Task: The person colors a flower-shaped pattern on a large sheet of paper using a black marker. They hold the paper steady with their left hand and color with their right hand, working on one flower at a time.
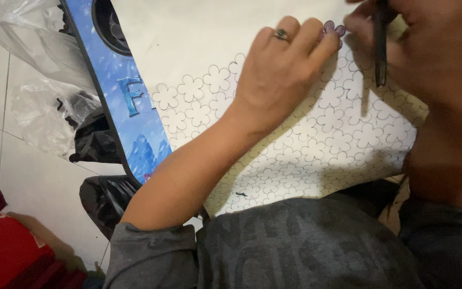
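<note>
A white sheet (pixel 316 144) printed with rows of outlined flowers lies on a small table. My left hand (pixel 282 69), with a ring on one finger, rests palm down on the sheet and its fingertips touch a small purple flower piece (pixel 333 28) near the top edge. My right hand (pixel 402 32) is at the upper right, fingers closed around a thin dark pen-like tool (pixel 380 48) that points down over the sheet. Both arms wear grey sleeves.
The table has a blue picture-printed border (pixel 129 107) with a round dark hole (pixel 108 24) at its top left. Clear and black plastic bags (pixel 54 107) lie on the white tiled floor to the left. A red cloth (pixel 6 251) sits at the bottom left.
</note>
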